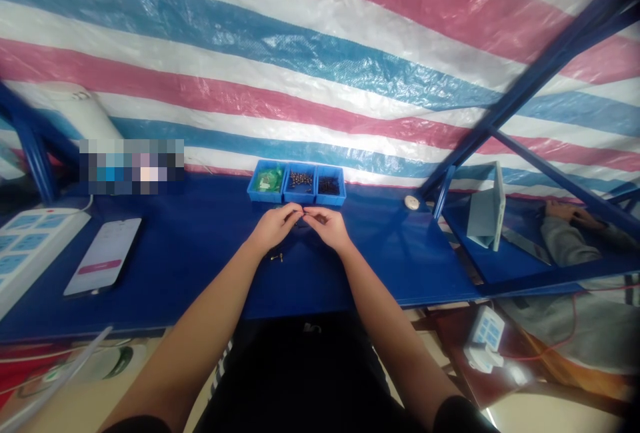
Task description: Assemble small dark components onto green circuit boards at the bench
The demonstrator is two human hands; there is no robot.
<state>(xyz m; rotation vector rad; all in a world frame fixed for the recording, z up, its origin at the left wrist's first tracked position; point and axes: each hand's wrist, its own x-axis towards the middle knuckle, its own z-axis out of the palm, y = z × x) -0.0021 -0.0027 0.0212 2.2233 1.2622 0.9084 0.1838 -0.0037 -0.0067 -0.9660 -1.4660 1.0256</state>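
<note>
My left hand (pixel 276 226) and my right hand (pixel 327 225) meet above the blue table, thumbs and fingertips pinched together. Whatever small dark piece lies between the fingertips is too small to name. Just beyond my hands stand three joined blue bins. The left bin (pixel 251 183) holds a green plastic bag (pixel 271 180). In the middle bin (pixel 300 197) lie small brassy and dark metal pieces (pixel 301 179), and the right bin (pixel 331 199) has small dark pieces (pixel 329 185). A few small brass-coloured pieces (pixel 277 258) rest on the table beside my left wrist.
A phone (pixel 103 256) and a white power strip (pixel 37 240) lie at the left on the blue table (pixel 190 246). A round white object (pixel 411 202) sits at the right, near the blue frame (pixel 500 113). Beyond it are a propped tablet (pixel 493 210) and another person's hands (pixel 573 213).
</note>
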